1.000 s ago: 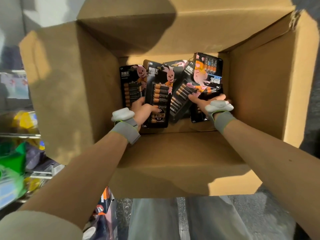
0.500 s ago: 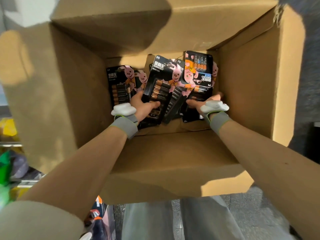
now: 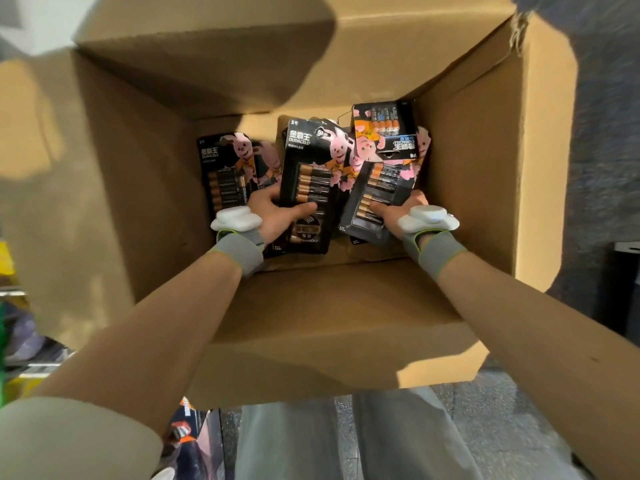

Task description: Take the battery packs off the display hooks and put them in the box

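Observation:
Both my hands reach down into an open cardboard box (image 3: 478, 174). My left hand (image 3: 273, 216) grips a black battery pack (image 3: 308, 181) with a pink rabbit on it, thumb across its front. My right hand (image 3: 394, 213) holds a second, tilted battery pack (image 3: 377, 199), thumb pressed on the batteries. Another pack (image 3: 225, 174) lies flat at the left of the box floor. A pack with an orange top (image 3: 382, 135) lies upside down at the back right. More packs lie under these, partly hidden.
The box flaps (image 3: 322, 327) stand open on all sides, the near one under my forearms. Shop shelves with coloured goods (image 3: 14, 327) show at the far left. Grey floor (image 3: 519, 427) and my trouser legs lie below the box.
The two packs in my hands have shifted closer together and toward the middle of the box. The view has moved nearer to the box.

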`<state>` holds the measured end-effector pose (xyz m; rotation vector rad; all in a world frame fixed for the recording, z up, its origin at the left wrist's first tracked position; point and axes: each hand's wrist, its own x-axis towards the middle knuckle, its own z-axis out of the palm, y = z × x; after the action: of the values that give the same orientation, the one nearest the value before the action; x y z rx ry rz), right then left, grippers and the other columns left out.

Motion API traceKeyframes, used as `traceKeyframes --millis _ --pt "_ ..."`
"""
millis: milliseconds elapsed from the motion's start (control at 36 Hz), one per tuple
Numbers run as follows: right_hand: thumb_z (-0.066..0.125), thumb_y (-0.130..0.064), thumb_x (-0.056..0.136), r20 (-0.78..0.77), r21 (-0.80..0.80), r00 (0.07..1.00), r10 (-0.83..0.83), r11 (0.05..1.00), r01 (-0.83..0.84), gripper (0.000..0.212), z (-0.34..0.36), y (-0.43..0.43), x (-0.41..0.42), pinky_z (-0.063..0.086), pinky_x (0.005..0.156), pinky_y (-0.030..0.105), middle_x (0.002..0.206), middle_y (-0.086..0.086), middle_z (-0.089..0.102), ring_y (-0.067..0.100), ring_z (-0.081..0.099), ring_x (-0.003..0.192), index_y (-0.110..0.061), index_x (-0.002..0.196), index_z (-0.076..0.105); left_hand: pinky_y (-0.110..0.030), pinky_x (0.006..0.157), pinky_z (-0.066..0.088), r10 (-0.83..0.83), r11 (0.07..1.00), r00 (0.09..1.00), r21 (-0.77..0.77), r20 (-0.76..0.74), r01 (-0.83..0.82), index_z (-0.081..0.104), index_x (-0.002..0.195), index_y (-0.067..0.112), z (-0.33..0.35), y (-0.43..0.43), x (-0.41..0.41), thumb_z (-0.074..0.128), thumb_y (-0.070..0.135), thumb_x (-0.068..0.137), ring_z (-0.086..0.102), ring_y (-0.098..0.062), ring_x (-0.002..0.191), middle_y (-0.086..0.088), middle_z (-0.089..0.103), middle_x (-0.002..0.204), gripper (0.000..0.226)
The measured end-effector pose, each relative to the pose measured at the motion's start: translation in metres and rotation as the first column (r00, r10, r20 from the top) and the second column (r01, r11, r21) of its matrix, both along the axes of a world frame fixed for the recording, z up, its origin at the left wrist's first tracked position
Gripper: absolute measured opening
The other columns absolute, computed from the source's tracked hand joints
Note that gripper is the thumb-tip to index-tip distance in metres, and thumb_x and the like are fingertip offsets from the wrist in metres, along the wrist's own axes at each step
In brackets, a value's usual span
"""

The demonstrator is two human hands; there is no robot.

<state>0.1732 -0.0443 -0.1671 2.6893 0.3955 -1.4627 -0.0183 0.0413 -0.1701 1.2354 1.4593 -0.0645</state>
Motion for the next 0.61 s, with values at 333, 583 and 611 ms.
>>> traceKeyframes --millis 333,583,611 --pt "0.071 -0.067 0.049 -0.176 0.143 0.966 -0.189 0.966 0.215 0.112 0.013 0.0 -0.024 0.04 0.106 0.045 0.138 0.01 0.051 0.032 0.051 0.124 -0.009 0.139 0.041 -0.024 0.082 0.051 0.272 0.962 0.962 0.013 0.008 -0.272 0.066 0.117 0.015 0.044 -0.005 -0.004 0.082 0.014 0.076 0.064 -0.014 0.095 0.001 0.066 0.103 0.044" --pt "0.062 -0.028 0.092 -0.286 0.138 0.936 -0.207 0.957 0.254 0.072 0.054 0.003 -0.031 0.03 0.111 0.036 0.145 0.014 0.038 0.033 0.039 0.132 0.006 0.144 0.026 -0.027 0.081 0.051 0.39 0.92 0.921 0.043 -0.015 -0.389 0.047 0.133 0.01 0.087 -0.011 -0.024 0.082 0.014 0.076 0.058 -0.017 0.102 0.0 0.059 0.116 0.066" --pt "0.064 -0.029 0.091 -0.276 0.133 0.94 -0.201 0.961 0.244 0.072 0.055 0.002 -0.031 0.033 0.111 0.039 0.144 0.015 0.041 0.034 0.042 0.13 0.007 0.143 0.03 -0.031 0.086 0.052 0.39 0.921 0.921 0.028 -0.026 -0.389 0.046 0.135 0.01 0.087 -0.011 -0.024 0.082 0.015 0.076 0.058 -0.019 0.106 -0.002 0.059 0.12 0.069"
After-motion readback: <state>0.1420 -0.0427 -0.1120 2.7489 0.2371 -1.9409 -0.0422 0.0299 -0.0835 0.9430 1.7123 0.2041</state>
